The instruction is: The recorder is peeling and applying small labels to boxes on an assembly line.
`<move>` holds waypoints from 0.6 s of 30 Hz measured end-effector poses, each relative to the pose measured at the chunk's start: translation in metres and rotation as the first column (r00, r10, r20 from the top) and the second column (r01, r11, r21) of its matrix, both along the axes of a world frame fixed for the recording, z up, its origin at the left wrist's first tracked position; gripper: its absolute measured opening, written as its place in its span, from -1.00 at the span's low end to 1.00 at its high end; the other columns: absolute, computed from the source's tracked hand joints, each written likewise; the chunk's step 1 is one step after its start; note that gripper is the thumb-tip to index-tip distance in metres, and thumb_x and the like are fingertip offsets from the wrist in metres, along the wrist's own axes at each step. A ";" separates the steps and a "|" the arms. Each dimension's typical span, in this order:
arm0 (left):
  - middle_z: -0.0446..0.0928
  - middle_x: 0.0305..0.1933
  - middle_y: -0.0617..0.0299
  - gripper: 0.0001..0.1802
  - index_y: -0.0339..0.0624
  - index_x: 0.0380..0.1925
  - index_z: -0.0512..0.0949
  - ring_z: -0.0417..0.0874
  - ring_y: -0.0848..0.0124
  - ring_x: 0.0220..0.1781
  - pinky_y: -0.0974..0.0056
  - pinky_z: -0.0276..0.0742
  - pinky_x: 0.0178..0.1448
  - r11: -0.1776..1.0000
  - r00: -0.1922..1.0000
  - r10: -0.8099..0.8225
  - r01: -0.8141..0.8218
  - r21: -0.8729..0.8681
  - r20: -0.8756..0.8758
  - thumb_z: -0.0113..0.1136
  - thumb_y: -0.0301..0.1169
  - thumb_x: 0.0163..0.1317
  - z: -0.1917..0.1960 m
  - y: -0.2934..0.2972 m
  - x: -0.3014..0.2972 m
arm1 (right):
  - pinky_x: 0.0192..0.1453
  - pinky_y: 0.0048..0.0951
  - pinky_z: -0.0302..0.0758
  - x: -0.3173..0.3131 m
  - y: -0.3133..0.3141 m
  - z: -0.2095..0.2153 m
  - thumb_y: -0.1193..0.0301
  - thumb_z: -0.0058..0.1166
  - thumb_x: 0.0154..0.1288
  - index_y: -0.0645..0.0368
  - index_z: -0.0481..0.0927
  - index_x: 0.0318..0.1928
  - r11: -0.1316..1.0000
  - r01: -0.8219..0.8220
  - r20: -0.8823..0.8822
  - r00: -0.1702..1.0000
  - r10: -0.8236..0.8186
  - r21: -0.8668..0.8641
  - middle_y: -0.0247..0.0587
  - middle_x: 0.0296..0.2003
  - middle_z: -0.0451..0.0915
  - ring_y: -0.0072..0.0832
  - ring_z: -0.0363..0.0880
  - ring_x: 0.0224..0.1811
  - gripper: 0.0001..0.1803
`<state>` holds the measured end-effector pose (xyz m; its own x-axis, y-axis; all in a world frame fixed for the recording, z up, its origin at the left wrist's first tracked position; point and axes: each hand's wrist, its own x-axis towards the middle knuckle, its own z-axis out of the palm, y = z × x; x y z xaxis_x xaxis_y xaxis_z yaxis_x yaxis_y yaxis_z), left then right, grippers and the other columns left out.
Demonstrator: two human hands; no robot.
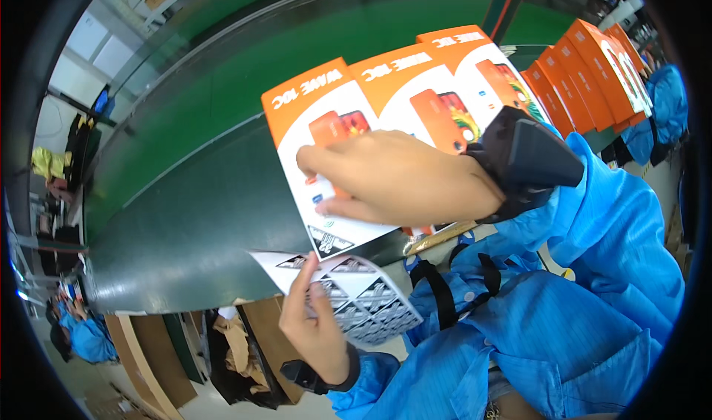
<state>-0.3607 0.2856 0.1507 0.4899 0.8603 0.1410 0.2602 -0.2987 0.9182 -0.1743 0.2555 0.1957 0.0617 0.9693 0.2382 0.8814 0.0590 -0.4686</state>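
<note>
Left hand (315, 338): grip clamped on the sheet (374, 305), the forefinger lying over its left part and the thumb curled near its edge.
Sheet: white with black triangular labels, at the near end of the left box (299, 120), bowed rather than flat.
Right hand (400, 175): over the left box, its grip apart, with a gap between forefinger and thumb; whether the fingertips press on the box, I cannot tell.
Corner label (330, 240): black-and-white triangle at the left box's near corner, just beside the sheet.
Labelling: the step in hand seems to be putting a label from the sheet onto the left box, probably about placed.
Next move: would call for a free fingertip to smooth the corner, with the sheet held clear.
Boxes: middle box (408, 86) and right box (478, 68) overlap to the right, all orange and white.
Counter (193, 212): dark green, beneath the boxes.
Far right: a stack (578, 79) of orange boxes.
</note>
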 end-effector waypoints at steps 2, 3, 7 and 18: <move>0.49 -0.23 -0.01 -0.69 -0.43 -0.21 0.44 0.46 0.32 -0.13 0.35 0.26 0.02 0.994 0.997 -0.079 0.077 -0.073 -0.013 -0.12 -0.63 -0.02 0.008 0.013 -0.004 | -0.45 -0.37 0.37 0.007 -0.025 0.010 0.36 0.03 0.02 0.19 0.29 -0.19 0.998 -0.054 -0.184 0.981 0.057 0.025 -0.16 -0.49 0.45 -0.30 0.46 -0.49 -0.66; 0.48 -0.21 -0.01 -0.71 -0.44 -0.21 0.44 0.46 0.32 -0.13 0.34 0.25 0.02 0.991 0.992 -0.124 0.123 -0.051 -0.009 -0.08 -0.55 0.03 0.015 0.021 -0.008 | -0.42 -0.44 0.37 0.010 -0.040 0.022 0.36 0.03 0.04 0.20 0.33 -0.21 0.998 -0.056 -0.197 0.979 0.061 0.032 -0.21 -0.48 0.45 -0.36 0.45 -0.47 -0.69; 0.45 -0.20 0.02 -0.66 -0.51 -0.14 0.35 0.46 0.44 -0.20 0.44 0.33 -0.09 0.933 0.954 -0.299 0.301 -0.200 0.041 -0.10 -0.45 0.13 0.009 0.062 -0.015 | -0.34 -0.56 0.34 0.057 -0.116 0.017 0.40 0.01 0.07 0.22 0.40 -0.27 0.910 0.350 -0.422 0.876 -0.234 0.222 -0.26 -0.44 0.45 -0.53 0.44 -0.41 -0.78; 0.38 -0.11 -0.06 -0.52 -0.52 -0.02 0.21 0.45 0.27 -0.12 0.33 0.36 -0.07 0.770 0.821 -0.568 0.505 -0.389 -0.059 -0.15 -0.31 0.17 0.053 0.062 0.037 | -0.12 -0.48 0.35 0.226 -0.252 -0.205 0.42 0.00 0.04 0.24 0.29 -0.04 0.591 0.791 -0.400 0.599 -0.694 0.160 -0.11 -0.22 0.39 -0.41 0.41 -0.22 -0.58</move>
<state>-0.3234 0.3479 0.2035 0.8741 0.4257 -0.2338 0.3072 -0.1117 0.9451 0.0518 0.0035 -0.0091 0.8334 0.4319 0.3448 0.5158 -0.3834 -0.7662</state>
